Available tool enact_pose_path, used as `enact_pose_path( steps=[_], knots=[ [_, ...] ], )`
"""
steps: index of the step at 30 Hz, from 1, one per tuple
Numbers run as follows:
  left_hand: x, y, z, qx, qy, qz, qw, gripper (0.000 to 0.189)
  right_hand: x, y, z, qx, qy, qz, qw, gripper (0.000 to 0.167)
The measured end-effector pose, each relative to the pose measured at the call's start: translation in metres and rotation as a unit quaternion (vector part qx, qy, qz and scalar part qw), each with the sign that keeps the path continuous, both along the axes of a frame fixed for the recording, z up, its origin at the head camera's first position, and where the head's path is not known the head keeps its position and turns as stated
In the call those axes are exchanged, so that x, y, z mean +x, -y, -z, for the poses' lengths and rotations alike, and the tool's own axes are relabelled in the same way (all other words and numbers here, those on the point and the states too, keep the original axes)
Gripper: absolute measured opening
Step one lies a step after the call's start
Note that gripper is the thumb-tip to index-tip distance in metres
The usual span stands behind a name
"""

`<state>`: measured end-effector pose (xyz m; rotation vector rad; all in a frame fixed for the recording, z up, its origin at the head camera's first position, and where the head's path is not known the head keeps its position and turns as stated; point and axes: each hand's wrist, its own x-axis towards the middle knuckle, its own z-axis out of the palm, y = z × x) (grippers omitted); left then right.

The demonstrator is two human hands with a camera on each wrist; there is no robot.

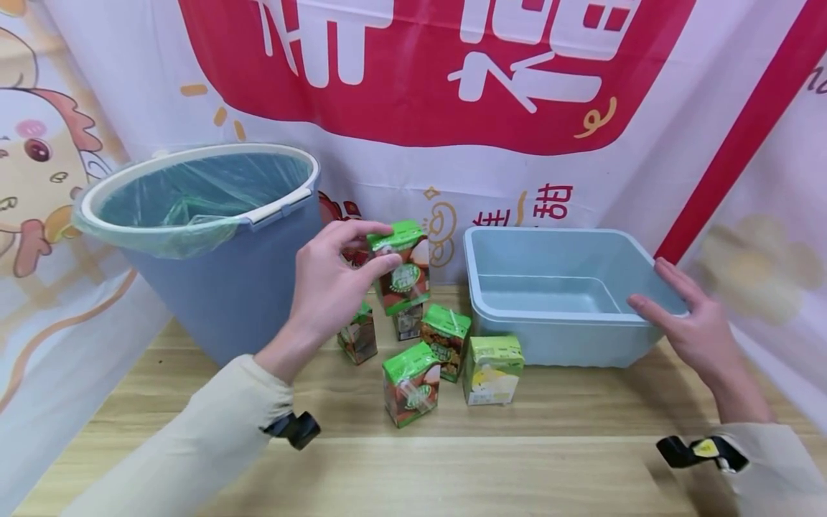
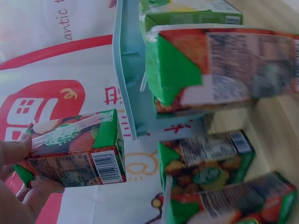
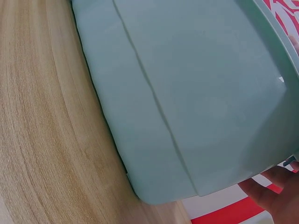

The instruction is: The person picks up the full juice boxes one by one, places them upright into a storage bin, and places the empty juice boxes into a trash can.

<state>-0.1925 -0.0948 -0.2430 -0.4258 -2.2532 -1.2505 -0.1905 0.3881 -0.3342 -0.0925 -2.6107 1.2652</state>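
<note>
My left hand (image 1: 332, 276) holds a juice box (image 1: 403, 276) upright by its sides, thumb in front, raised above the table. In the left wrist view this green-topped juice box (image 2: 72, 149) shows a barcode and a wrapped straw. Below stand more juice boxes: a red-brown one (image 1: 412, 388), a brown one (image 1: 446, 341), a yellow-green one (image 1: 494, 370), and a dark one (image 1: 358, 334) to the left. Another box (image 1: 409, 323) is partly hidden behind the held one. My right hand (image 1: 694, 323) grips the right end of a light blue plastic basin (image 1: 562, 341), thumb over its rim.
A tall blue trash can (image 1: 220, 287) with a clear liner stands at the left. A printed cloth (image 1: 400, 122) hangs behind everything. The wooden table (image 1: 452, 467) runs along the front. The basin's inside shows no contents.
</note>
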Motion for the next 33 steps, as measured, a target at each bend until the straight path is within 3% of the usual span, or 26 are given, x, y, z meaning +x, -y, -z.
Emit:
enact_pose_path(
  steps=[18, 28, 33],
  knots=[
    [-0.034, -0.089, -0.014, 0.074, 0.028, 0.082, 0.9935, 0.03, 0.001, -0.001, 0.002, 0.008, -0.006, 0.005, 0.9999, 0.079],
    [-0.048, -0.122, -0.017, 0.091, 0.087, 0.09, 0.9879, 0.026, 0.001, -0.001, 0.002, 0.009, -0.005, 0.004, 0.9999, 0.079],
    [-0.056, -0.135, -0.016, 0.083, 0.109, 0.08, 0.9874, 0.024, -0.001, 0.001, 0.001, 0.012, 0.004, 0.004, 0.9999, 0.081]
  ],
)
